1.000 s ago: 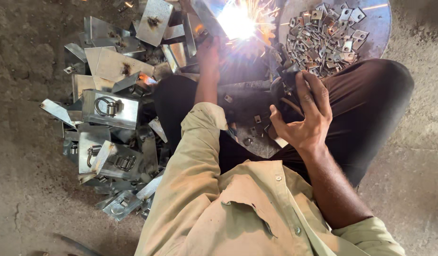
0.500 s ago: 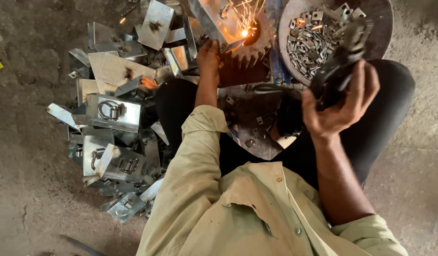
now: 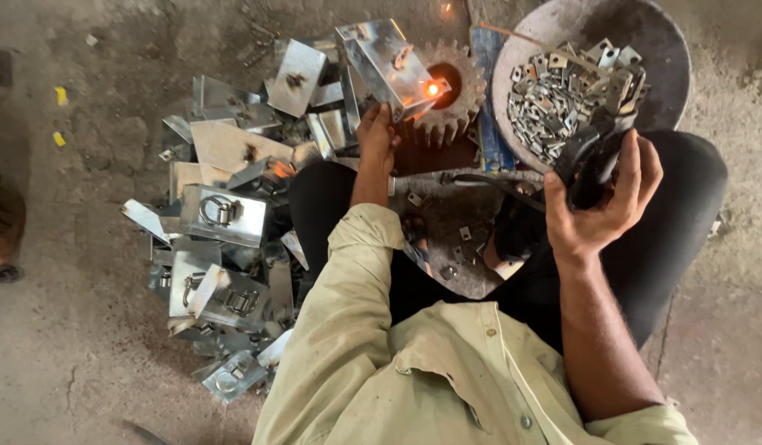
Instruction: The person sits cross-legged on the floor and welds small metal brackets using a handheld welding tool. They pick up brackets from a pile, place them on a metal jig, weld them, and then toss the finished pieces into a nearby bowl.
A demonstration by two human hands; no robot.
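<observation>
My left hand [image 3: 377, 136] grips the lower edge of a shiny folded metal box [image 3: 381, 62], tilted against a rusty toothed gear [image 3: 461, 111]. An orange weld spot [image 3: 433, 88] glows on the corner of the box. My right hand [image 3: 605, 210] is raised at the right, shut on a black welding holder [image 3: 589, 163] whose tip sits over a round pan [image 3: 649, 37]. The pan holds several small metal brackets [image 3: 546, 103]. Dark trousers cover my folded legs below both hands.
A heap of similar metal boxes with ring latches [image 3: 224, 216] lies on the concrete floor at my left. A blue flat piece [image 3: 488, 91] stands between gear and pan. A round metal plate [image 3: 447, 247] rests between my legs. Another person's foot [image 3: 0, 227] shows at the far left.
The bright shower of sparks at the box has died to one glowing spot. My right hand has lifted the holder up and right, from my lap to over the pan.
</observation>
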